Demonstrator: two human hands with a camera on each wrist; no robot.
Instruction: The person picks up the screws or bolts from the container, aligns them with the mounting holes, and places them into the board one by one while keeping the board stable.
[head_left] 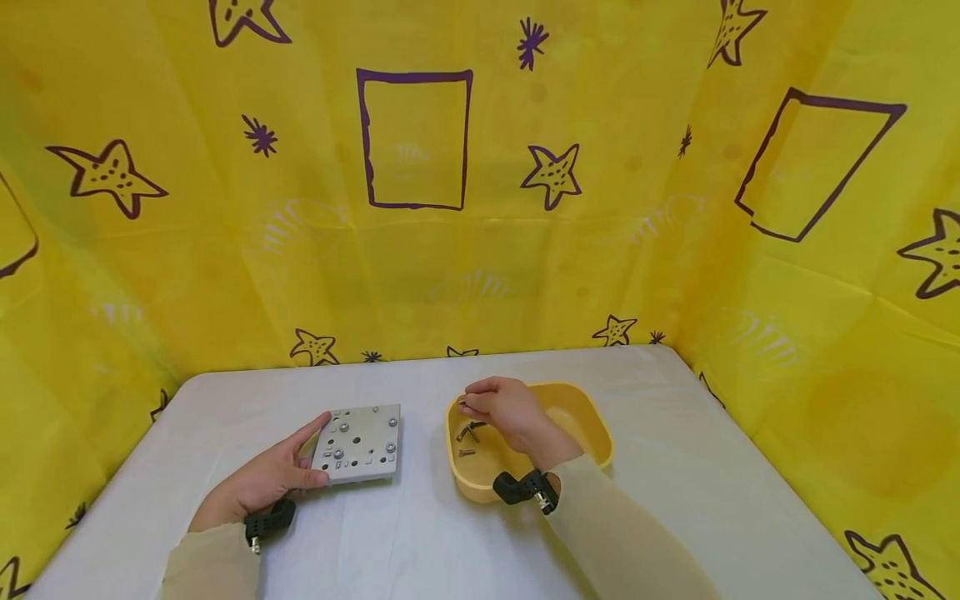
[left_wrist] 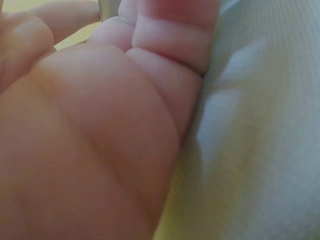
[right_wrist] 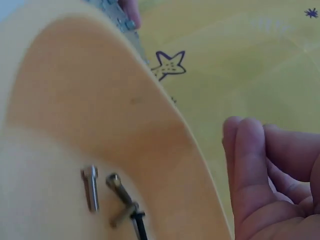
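Note:
My left hand (head_left: 266,475) grips a pale metal plate (head_left: 363,462) by its left side, thumb at the near corner and a finger along the far corner. Holes and several socket-head screws (head_left: 344,427) show on the plate's upper face. Over the left part of a yellow plastic bin (head_left: 608,446), my right hand (head_left: 510,412) pinches a small metal screw (head_left: 462,404) at its fingertips, mostly hidden by them. In the right wrist view, thumb and fingers (right_wrist: 250,145) press together above the bin wall. Below them, several loose screws (right_wrist: 91,187) lie on the bin floor.
A white-covered table (head_left: 420,542) carries the plate and the bin. Yellow cloth (head_left: 420,275) with printed stars and frames stands behind and along both sides. Each wrist wears a black camera mount (head_left: 528,490). The left wrist view is mostly palm (left_wrist: 100,125) and white tabletop (left_wrist: 265,125).

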